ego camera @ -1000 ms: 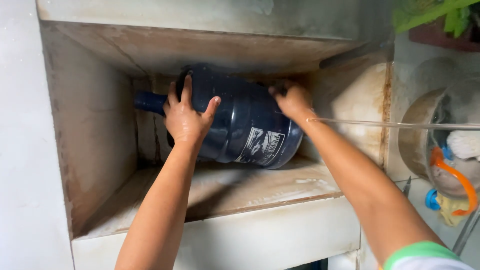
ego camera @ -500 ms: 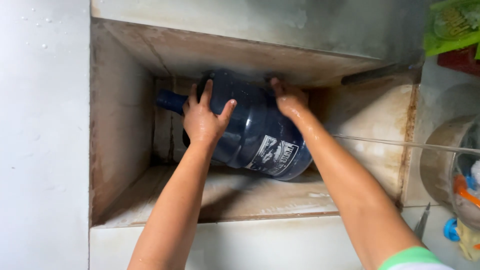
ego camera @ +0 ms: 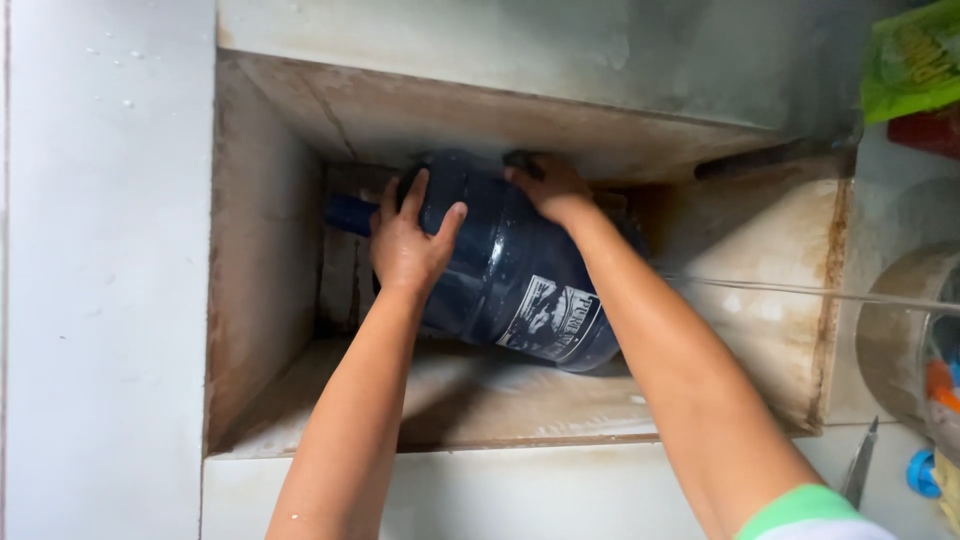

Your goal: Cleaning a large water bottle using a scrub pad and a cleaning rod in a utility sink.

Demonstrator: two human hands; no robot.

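A large dark blue water jug [ego camera: 505, 270] lies tilted on its side inside a deep, stained concrete basin [ego camera: 265, 260], its blue neck pointing left toward the basin wall. My left hand [ego camera: 408, 245] presses flat against the jug's shoulder near the neck, fingers spread. My right hand [ego camera: 547, 187] grips the top rear of the jug. A white label shows on the jug's lower side.
A white tiled ledge [ego camera: 100, 280] borders the basin on the left and front. A thin cord [ego camera: 800, 290] runs across the right. At the right edge stand a round container [ego camera: 900, 330], a green packet [ego camera: 915, 60] and some coloured items.
The jug and both hands have sunk deeper toward the basin's back left corner. The view has shifted right, so the basin sits more central.
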